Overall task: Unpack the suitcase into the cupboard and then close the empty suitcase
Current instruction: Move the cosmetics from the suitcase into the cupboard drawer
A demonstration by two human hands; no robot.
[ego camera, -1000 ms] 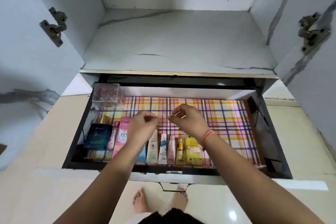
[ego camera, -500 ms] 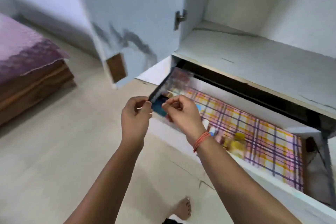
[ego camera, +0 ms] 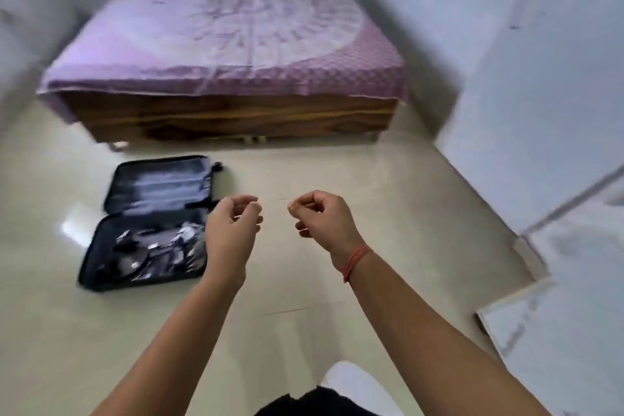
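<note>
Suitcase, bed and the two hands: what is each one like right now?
suitcase: open flat on the floor, things lying in its near half.
bed: made, purple cover spread over it.
left hand: fingers curled; too blurred to tell if it holds anything.
right hand: fingers curled; cannot tell if it holds anything.

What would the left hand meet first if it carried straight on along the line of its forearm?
Probably the bed's wooden base, after passing over bare floor just right of the open suitcase. The left hand is raised, so depth is hard to judge.
</note>
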